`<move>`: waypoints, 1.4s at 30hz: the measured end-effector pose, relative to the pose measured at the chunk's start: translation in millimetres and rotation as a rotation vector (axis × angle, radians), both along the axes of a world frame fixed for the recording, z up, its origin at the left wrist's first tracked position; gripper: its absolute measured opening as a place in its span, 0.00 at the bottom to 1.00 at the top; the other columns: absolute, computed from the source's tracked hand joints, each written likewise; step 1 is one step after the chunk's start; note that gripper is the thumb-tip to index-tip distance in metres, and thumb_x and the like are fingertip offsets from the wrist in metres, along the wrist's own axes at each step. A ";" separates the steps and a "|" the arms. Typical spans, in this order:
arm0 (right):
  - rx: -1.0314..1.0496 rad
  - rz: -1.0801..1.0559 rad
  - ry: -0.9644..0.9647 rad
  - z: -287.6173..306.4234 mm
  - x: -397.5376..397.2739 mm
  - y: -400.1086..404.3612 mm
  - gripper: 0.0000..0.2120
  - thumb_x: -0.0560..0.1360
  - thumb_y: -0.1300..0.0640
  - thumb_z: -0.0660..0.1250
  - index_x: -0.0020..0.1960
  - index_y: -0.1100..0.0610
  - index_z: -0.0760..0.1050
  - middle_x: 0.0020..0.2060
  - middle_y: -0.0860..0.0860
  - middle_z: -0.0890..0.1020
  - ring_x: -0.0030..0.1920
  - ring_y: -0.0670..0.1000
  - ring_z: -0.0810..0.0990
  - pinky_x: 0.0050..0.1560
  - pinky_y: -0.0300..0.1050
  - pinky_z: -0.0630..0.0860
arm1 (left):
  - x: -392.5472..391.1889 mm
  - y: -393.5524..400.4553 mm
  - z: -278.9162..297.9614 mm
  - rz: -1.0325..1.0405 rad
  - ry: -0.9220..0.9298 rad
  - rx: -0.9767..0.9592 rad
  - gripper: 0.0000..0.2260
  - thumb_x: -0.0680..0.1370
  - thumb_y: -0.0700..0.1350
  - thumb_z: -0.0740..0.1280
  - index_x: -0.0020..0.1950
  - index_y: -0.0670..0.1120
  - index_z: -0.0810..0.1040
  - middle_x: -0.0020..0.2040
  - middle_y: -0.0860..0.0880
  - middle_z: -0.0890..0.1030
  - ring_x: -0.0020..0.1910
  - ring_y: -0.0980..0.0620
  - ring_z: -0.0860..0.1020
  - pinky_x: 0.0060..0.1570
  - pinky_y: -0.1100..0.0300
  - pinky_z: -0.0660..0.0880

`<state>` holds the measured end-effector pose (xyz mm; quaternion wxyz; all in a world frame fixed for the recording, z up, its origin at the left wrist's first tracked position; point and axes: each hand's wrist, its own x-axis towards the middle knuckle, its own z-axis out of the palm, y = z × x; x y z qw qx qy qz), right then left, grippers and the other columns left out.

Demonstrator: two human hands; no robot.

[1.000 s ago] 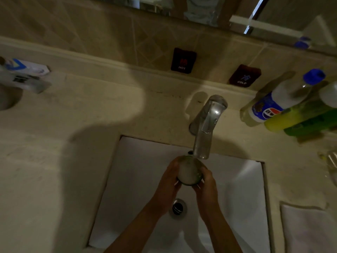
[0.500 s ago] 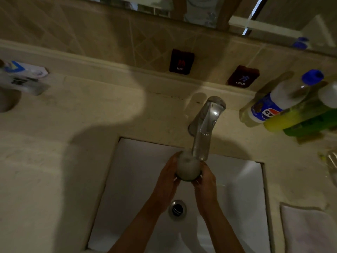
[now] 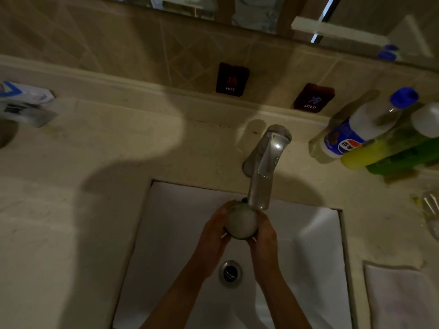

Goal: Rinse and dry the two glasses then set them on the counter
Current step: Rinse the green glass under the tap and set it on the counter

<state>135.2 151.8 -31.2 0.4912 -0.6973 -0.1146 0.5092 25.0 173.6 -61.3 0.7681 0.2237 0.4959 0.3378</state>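
A round glass (image 3: 241, 223) full of cloudy white water sits upright under the spout of the chrome tap (image 3: 264, 167), over the white sink (image 3: 180, 229). My left hand (image 3: 213, 233) grips its left side and my right hand (image 3: 264, 233) grips its right side. A second clear glass (image 3: 431, 210) stands on the beige counter (image 3: 83, 210) at the far right edge, partly cut off by the frame.
A white towel (image 3: 401, 298) lies on the counter to the right of the sink. Several bottles (image 3: 370, 131) lean at the back right. HOT (image 3: 231, 79) and COLD (image 3: 312, 98) labels sit on the tiled wall. A blue-and-white box (image 3: 23, 100) lies far left. The drain (image 3: 230, 273) is below my hands.
Both hands have lifted the glass a little farther back, closer under the tap spout.
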 end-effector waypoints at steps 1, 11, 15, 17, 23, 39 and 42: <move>-0.009 -0.050 0.053 0.3 -4.0 3.8 0.11 0.82 0.57 0.58 0.54 0.51 0.80 0.49 0.51 0.84 0.48 0.50 0.81 0.56 0.53 0.77 | 3.7 -2.2 -1.4 0.028 0.019 -0.028 0.16 0.78 0.59 0.70 0.62 0.54 0.82 0.64 0.51 0.83 0.62 0.48 0.81 0.57 0.56 0.80; -0.116 0.013 0.052 6.0 4.6 17.6 0.15 0.82 0.59 0.56 0.64 0.63 0.75 0.56 0.60 0.80 0.50 0.57 0.79 0.53 0.51 0.75 | 4.7 -11.3 -4.3 -0.047 0.037 0.010 0.21 0.82 0.59 0.63 0.73 0.55 0.74 0.69 0.51 0.79 0.68 0.52 0.78 0.71 0.48 0.73; -0.026 -0.009 -0.041 9.3 7.7 3.0 0.15 0.78 0.49 0.60 0.57 0.52 0.81 0.53 0.55 0.85 0.53 0.54 0.83 0.52 0.49 0.78 | 2.6 -10.1 0.7 -0.165 0.023 0.050 0.13 0.84 0.56 0.62 0.67 0.63 0.78 0.67 0.58 0.81 0.66 0.57 0.78 0.67 0.54 0.74; -0.038 -0.053 0.000 9.3 4.0 4.9 0.13 0.80 0.51 0.60 0.56 0.54 0.81 0.51 0.55 0.84 0.50 0.54 0.82 0.49 0.47 0.77 | 5.4 -8.5 3.2 -0.101 0.035 0.029 0.12 0.83 0.53 0.62 0.62 0.62 0.81 0.62 0.58 0.84 0.64 0.55 0.80 0.67 0.53 0.75; -0.046 -0.019 -0.003 12.5 -0.4 5.1 0.14 0.81 0.57 0.57 0.50 0.51 0.82 0.46 0.51 0.86 0.46 0.49 0.84 0.45 0.43 0.79 | -2.9 -6.9 2.1 -0.079 0.038 0.038 0.13 0.83 0.51 0.62 0.66 0.59 0.79 0.62 0.58 0.84 0.65 0.55 0.80 0.66 0.54 0.76; -0.200 -0.023 0.000 14.9 -1.1 14.3 0.12 0.82 0.58 0.57 0.57 0.57 0.78 0.58 0.61 0.81 0.58 0.59 0.79 0.59 0.54 0.76 | -3.8 -14.6 3.2 -0.042 0.071 0.003 0.16 0.84 0.51 0.60 0.70 0.54 0.77 0.66 0.54 0.82 0.66 0.53 0.80 0.68 0.50 0.75; -0.264 -0.034 0.103 10.8 0.8 23.1 0.17 0.83 0.60 0.54 0.66 0.69 0.71 0.61 0.65 0.76 0.58 0.60 0.76 0.47 0.42 0.73 | -0.6 -16.6 3.7 0.010 0.070 -0.022 0.18 0.81 0.54 0.61 0.71 0.53 0.76 0.67 0.51 0.81 0.67 0.50 0.79 0.71 0.46 0.73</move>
